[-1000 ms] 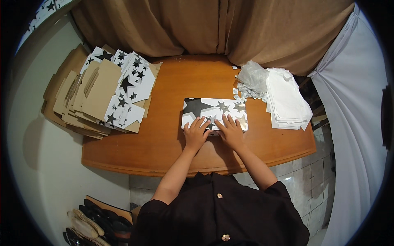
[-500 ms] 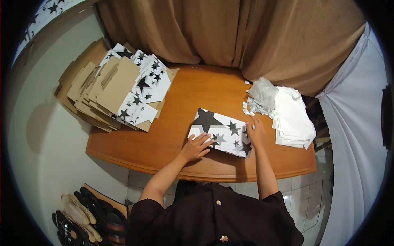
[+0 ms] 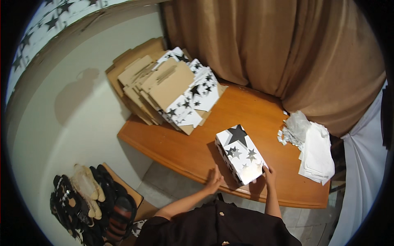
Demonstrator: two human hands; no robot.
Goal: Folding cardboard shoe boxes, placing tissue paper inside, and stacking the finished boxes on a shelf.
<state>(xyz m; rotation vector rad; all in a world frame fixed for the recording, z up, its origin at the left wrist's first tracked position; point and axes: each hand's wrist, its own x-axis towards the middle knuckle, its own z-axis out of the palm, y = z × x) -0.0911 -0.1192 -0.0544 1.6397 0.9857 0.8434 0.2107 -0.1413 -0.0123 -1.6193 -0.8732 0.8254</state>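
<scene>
My left hand has bare wooden table open to its far left, up to the heap of flat cardboard blanks. The star-printed box blocks the middle. Right of my right hand, bare wood runs to the white paper stack. The brown curtain closes the far side.

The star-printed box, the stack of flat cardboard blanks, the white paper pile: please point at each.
star-printed box (image 3: 240,153), head view, its top face
stack of flat cardboard blanks (image 3: 168,88), head view, top brown sheet
white paper pile (image 3: 318,153), head view, top sheet
</scene>
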